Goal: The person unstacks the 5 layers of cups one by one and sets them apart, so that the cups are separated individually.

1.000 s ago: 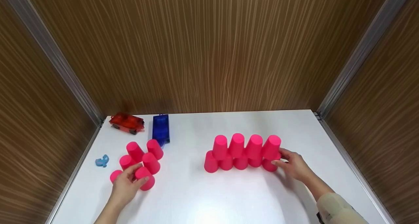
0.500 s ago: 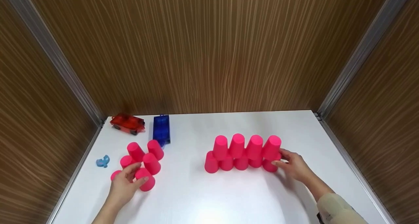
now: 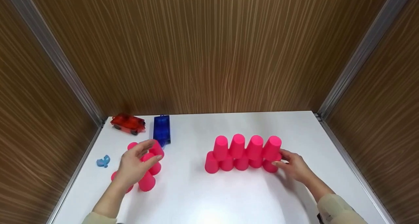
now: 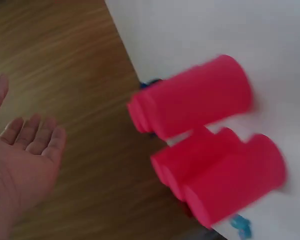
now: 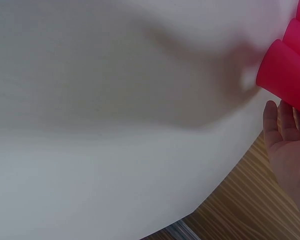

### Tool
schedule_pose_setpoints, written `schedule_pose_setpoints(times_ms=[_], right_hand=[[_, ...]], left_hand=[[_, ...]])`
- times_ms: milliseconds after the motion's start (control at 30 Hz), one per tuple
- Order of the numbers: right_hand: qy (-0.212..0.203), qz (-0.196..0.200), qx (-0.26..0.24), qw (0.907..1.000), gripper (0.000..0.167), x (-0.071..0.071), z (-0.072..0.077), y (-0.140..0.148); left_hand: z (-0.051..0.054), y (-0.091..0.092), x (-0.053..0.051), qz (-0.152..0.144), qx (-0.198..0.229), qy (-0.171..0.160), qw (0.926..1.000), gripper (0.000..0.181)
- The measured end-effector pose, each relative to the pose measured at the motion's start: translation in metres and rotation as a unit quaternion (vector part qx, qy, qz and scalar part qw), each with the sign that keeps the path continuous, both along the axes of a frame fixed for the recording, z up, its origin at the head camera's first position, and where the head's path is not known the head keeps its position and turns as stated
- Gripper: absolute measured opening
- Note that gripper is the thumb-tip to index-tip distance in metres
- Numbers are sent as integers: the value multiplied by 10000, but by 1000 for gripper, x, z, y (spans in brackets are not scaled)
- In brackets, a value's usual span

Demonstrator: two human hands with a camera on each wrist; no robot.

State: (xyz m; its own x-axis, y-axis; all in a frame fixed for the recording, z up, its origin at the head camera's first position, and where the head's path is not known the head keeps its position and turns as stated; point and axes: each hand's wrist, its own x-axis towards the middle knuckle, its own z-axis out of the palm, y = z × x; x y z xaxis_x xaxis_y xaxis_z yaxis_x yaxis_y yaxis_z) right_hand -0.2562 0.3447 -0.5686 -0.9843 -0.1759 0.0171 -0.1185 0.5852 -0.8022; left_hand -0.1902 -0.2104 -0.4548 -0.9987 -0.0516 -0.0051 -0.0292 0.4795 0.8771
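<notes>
In the head view my left hand (image 3: 132,166) hovers over a group of upturned pink cups on the left of the table, partly hiding them. Its fingers are loosely bent with nothing between them; the left wrist view shows the palm (image 4: 25,175) apart from the pink cups (image 4: 205,95). One pink cup (image 3: 147,182) stands just below this hand. To the right, pink cups form two rows, an upper row (image 3: 238,145) resting on a lower row (image 3: 211,162). My right hand (image 3: 296,167) holds the lower row's right end cup (image 3: 269,166), thumb in front and fingers behind.
A transparent red toy car (image 3: 127,123) and a blue toy wagon (image 3: 161,129) stand at the back left of the white table (image 3: 196,191). A small light-blue toy piece (image 3: 103,161) lies near the left edge. Wood-grain panels (image 3: 209,50) enclose the back and sides.
My left hand has let go of the near pink cup and moved up and slightly right, over the farther cups. That cup stays standing. My right hand keeps its place at the stack.
</notes>
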Motion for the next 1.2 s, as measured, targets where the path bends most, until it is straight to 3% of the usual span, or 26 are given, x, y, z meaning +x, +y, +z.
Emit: schedule_pose_setpoints(times_ms=[233, 433, 567, 733, 1000, 1200], right_hand=[[-18, 2, -58, 10000, 60, 1, 1, -1], [-59, -74, -32, 10000, 60, 2, 2, -1], [-84, -90, -14, 9999, 60, 2, 3, -1], [-99, -89, -12, 9999, 61, 1, 3, -1], [-128, -90, -17, 9999, 61, 0, 3, -2], [-108, -119, 65, 9999, 61, 1, 3, -2]], left_hand=[[12, 67, -32, -1058, -87, 737, 9916, 64], [9, 120, -58, -1716, -158, 893, 9810, 61], [3, 142, -72, -1835, -162, 652, 9807, 62], [-8, 158, -82, -1909, -239, 306, 9808, 64], [-21, 168, -88, -1931, -239, 102, 9808, 62], [-24, 173, -89, -1970, -276, 108, 9800, 59]])
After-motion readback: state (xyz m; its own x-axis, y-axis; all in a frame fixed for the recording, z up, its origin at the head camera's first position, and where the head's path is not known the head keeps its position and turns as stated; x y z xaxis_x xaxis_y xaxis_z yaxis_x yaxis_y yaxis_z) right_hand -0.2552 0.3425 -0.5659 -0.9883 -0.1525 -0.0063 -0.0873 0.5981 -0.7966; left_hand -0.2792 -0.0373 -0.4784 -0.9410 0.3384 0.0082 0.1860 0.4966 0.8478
